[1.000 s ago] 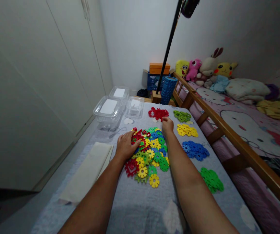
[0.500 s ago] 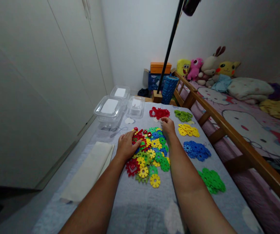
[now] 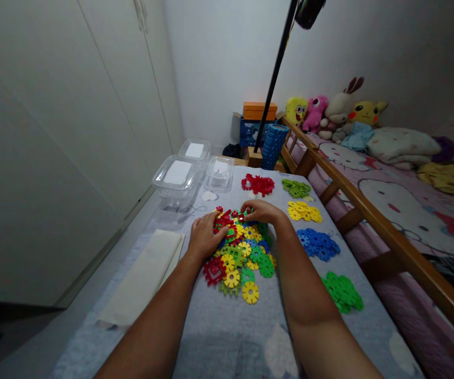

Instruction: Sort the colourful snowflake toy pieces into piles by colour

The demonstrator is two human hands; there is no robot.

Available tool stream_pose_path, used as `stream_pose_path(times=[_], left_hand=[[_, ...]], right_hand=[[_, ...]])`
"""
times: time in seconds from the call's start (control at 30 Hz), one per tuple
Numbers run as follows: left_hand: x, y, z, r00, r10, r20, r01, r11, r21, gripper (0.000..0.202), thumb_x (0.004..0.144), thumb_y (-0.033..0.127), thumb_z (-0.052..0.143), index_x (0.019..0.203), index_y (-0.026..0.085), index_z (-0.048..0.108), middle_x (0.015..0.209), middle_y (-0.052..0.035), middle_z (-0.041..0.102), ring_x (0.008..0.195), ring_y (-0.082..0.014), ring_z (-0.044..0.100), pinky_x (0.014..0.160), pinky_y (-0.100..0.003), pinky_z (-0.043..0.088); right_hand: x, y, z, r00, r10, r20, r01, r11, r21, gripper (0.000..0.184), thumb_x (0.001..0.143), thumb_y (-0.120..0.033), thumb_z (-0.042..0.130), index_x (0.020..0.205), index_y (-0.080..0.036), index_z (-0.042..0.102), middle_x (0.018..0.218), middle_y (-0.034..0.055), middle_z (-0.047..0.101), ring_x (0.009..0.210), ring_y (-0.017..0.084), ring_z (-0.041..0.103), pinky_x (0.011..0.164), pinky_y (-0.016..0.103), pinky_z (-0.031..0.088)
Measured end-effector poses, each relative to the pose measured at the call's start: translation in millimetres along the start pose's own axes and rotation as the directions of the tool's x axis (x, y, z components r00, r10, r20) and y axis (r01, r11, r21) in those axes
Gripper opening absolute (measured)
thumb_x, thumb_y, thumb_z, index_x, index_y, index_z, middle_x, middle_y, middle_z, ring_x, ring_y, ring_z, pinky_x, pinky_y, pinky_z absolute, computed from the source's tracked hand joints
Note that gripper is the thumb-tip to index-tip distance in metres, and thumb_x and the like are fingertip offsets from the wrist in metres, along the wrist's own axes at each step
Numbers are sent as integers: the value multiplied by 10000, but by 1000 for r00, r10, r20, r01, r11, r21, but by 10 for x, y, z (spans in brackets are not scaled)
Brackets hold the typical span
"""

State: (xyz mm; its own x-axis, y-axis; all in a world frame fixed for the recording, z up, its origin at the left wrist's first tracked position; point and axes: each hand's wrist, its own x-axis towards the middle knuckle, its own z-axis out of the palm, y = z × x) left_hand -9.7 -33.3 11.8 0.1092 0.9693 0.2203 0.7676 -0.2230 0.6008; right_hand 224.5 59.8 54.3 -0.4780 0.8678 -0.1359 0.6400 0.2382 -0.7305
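Note:
A mixed pile of flat plastic snowflake pieces (image 3: 245, 247) in red, yellow, blue and green lies on the cloth in front of me. My left hand (image 3: 206, 234) rests on the pile's left side, thumb apart from the fingers, with red pieces beside and under it. At the pile's far edge, my right hand (image 3: 264, 211) bends inward with its fingertips pinched at a small red piece (image 3: 241, 217). Sorted heaps lie beyond and to the right: red (image 3: 258, 185), light green (image 3: 296, 188), yellow (image 3: 304, 211), blue (image 3: 318, 244) and green (image 3: 342, 292).
Clear lidded boxes (image 3: 176, 179) stand at the table's far left. A folded cream cloth (image 3: 143, 279) lies left of my left arm. The wooden bed rail (image 3: 392, 231) runs along the right side. Behind the table are a black pole (image 3: 276, 73) and a blue roller (image 3: 274, 147).
My right hand has moved left and toward me, from beside the red heap to the far part of the mixed pile. My left hand has stayed in place.

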Motion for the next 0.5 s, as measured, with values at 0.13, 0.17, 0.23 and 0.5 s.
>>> stream_pose_path(times=[0.13, 0.17, 0.23, 0.5], left_hand=[[-2, 14, -6, 1000, -1, -1, 1, 1000, -1, 518, 895, 411, 599, 1373, 215, 559, 1427, -114, 627, 1313, -284, 569, 1171, -503, 336], [-3, 17, -8, 1000, -4, 0, 4, 1000, -2, 518, 895, 411, 598, 1372, 213, 560, 1424, -115, 629, 1311, -285, 571, 1171, -505, 337], [-4, 20, -10, 1000, -9, 1, 9, 1000, 0, 519, 894, 415, 598, 1371, 213, 562, 1417, -115, 634, 1308, -287, 573, 1171, -506, 337], [-3, 3, 6, 1000, -6, -6, 6, 1000, 6, 520, 900, 442, 589, 1362, 206, 567, 1393, -127, 643, 1309, -296, 573, 1172, -517, 338]], right_hand=[[20, 36, 24, 999, -11, -35, 10, 1000, -7, 142, 624, -217, 773, 758, -203, 726, 628, -65, 572, 590, 106, 488, 558, 223, 330], [24, 59, 17, 997, -18, -71, 18, 1000, 3, 144, 632, -222, 762, 769, -199, 723, 638, -61, 577, 601, 109, 495, 566, 225, 336], [35, 123, -7, 979, -15, -203, 19, 1000, 20, 157, 661, -237, 728, 810, -188, 716, 652, -54, 579, 617, 116, 502, 581, 231, 347], [111, 521, 0, 618, 220, -755, -203, 972, 117, 209, 685, -218, 624, 879, -188, 695, 675, -19, 620, 669, 177, 568, 663, 274, 414]])
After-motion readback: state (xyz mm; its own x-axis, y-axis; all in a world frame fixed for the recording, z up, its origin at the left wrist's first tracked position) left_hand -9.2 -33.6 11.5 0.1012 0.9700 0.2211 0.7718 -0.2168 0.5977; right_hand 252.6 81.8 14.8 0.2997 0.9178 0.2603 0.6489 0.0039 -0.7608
